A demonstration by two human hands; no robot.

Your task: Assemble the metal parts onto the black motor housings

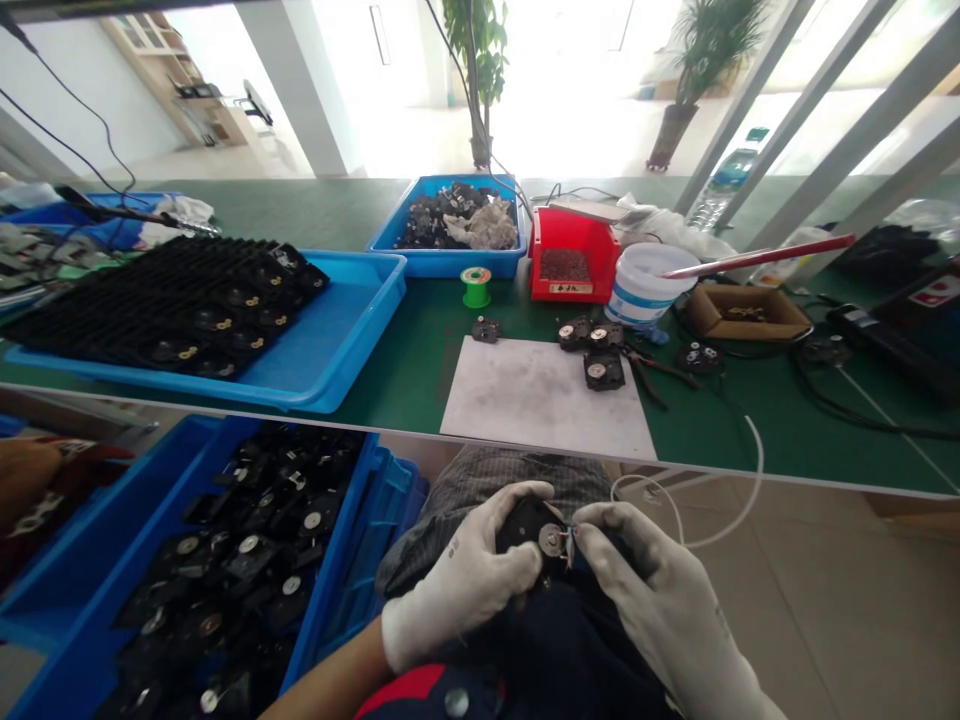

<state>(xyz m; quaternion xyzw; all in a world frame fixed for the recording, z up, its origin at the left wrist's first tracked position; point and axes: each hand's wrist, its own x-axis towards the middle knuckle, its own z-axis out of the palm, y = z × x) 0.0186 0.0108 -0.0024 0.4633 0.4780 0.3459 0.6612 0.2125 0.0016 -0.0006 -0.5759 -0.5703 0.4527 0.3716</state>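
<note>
Both hands wear white gloves and are over the lap, below the table edge. My left hand is closed around a black part with a round silver disc, its thumb lying beside the disc. The fingertips of my right hand are pinched together at the right side of that part; what they pinch is too small to make out. On the table ahead lies a white sheet, with similar black parts at its upper right and another small part at its top edge.
Left on the table, a blue tray holds stacked black pieces. Further back are a blue bin, green spool, red bin and white bucket. Pliers lie right of the sheet. A crate of black parts stands lower left.
</note>
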